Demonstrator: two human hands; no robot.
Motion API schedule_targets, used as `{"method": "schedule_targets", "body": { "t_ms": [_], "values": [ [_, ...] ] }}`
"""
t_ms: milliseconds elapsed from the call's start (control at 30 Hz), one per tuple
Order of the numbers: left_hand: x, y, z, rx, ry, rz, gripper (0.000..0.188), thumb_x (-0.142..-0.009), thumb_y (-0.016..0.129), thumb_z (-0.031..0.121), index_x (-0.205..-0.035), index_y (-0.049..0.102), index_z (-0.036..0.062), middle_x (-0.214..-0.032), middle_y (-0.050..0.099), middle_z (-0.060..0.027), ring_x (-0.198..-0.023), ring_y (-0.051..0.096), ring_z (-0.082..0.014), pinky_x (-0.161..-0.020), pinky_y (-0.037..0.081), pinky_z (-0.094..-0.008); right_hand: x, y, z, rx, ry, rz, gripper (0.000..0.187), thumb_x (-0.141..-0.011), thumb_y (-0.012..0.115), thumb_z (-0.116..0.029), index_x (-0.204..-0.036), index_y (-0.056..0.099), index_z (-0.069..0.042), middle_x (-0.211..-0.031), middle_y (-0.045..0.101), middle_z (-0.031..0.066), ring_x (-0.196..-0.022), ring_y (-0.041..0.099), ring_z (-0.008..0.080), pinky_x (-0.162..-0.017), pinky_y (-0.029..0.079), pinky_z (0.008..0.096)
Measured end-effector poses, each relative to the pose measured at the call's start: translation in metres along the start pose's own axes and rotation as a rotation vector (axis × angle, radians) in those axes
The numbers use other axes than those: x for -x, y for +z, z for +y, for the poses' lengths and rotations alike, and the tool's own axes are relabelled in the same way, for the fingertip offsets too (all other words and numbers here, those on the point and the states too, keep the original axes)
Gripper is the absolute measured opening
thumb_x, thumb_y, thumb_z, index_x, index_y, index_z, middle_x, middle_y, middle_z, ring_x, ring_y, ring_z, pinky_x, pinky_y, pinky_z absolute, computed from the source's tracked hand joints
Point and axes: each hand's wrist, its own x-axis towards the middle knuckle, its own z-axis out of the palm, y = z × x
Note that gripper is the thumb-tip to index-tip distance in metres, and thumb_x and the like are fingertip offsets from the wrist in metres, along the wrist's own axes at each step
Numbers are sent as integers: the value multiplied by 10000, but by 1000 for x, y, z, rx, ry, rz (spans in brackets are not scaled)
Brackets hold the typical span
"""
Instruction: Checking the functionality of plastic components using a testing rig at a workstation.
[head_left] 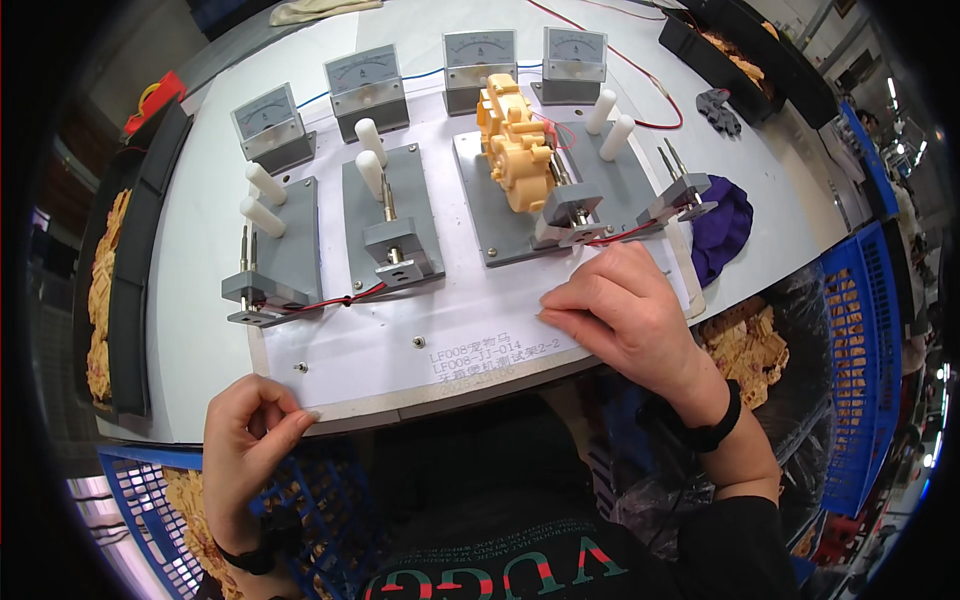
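Left hand (245, 425) pinches the white test board (400, 340) at its corner; right hand (625, 305) rests flat, grip spread. Best keep both steady near the yellow gearbox (515, 145)

Yellow gearbox (513, 140): glossy plastic. Fixture plates (295, 240): matt grey metal (smooth). Purple rag (728, 225): cloth.

Four analog panel meters (268, 113) in a row at the back of the desk (200, 330). Four grey test fixtures (290, 245) on the white base plate (400, 345). Six white cylindrical handles (370, 138), counted across the fixtures. One yellow plastic gearbox housing (513, 140), seated on the third fixture. One purple cloth (725, 225). Two blue plastic crates (865, 330), one on each side. Two hands: left hand (245, 435), right hand (625, 310). Two black wristbands (712, 428).
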Motion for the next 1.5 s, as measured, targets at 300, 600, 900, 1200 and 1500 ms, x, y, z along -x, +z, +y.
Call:
{"method": "schedule_targets", "body": {
  "t_ms": [300,600,900,1200,1500],
  "values": [
    [0,0,0,-49,-5,8,189,-757,743,26,-738,555,33,-582,474,65,-514,372,3,-465,267,-166,2,1,1,-11,4,23,185,-696,776,-73,-841,662,-78,-760,575,14,-723,537,211,-687,397,329],
    [0,-1,1,-51,-8,-3,190,-771,743,47,-743,556,27,-586,476,62,-519,383,-2,-467,270,-171,4,2,-1,-4,-3,62,175,-702,773,-92,-836,660,-85,-763,576,12,-722,540,208,-688,400,334],
    [2,0,22,-192,10,-49,148,-805,721,60,-792,584,4,-609,515,29,-535,430,-29,-490,339,-197,7,0,-2,-8,-22,93,151,-755,729,-149,-827,618,-79,-774,543,26,-743,543,222,-727,409,338],
    [-15,1,123,-607,712,10,258,-713,731,25,-942,613,35,-897,602,-75,-809,575,-204,-678,452,-296,1,5,-10,-462,249,405,447,-771,775,-142,-1137,532,-59,-976,591,43,-804,555,123,-738,472,264],
    [-128,75,194,-1104,1061,-132,410,-627,796,186,-1015,672,141,-1068,616,-46,-1101,527,-250,-916,417,-382,0,7,-10,-544,246,268,327,-792,738,-87,-1080,588,-46,-917,626,48,-754,574,118,-709,482,254]
  ]
}}
